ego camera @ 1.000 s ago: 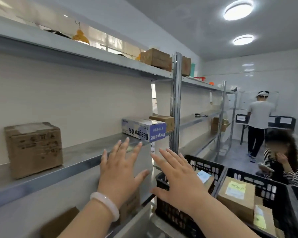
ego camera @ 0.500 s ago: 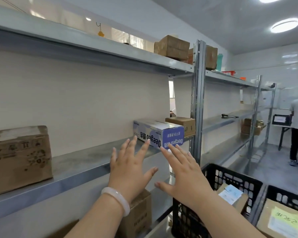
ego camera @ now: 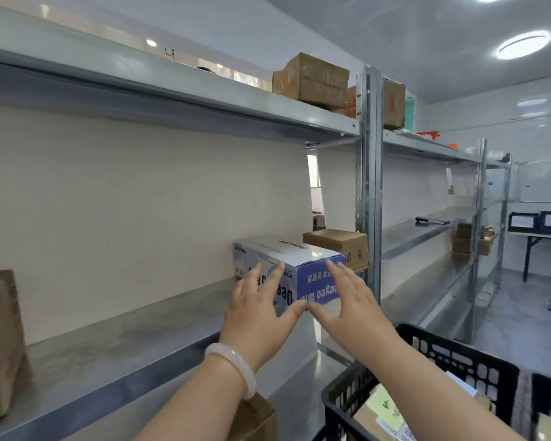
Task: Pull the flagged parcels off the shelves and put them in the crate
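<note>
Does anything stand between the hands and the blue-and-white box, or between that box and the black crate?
Nothing visible. Left hand and right hand flank the near corner of the blue-and-white box; the black crate stands open below right.

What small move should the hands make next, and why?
Probably close both hands on the box: the left hand and right hand are open, fingers spread at its near faces, and it sits on the shelf, not yet gripped.

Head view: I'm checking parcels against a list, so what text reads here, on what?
"Dee", upside down, partly behind the left hand: blue-and-white box, long side.
"eeyeo", upside down: same box, end face.
Its small print, the mark on the brown box, the yellow note in the crate: too blurred.
</note>
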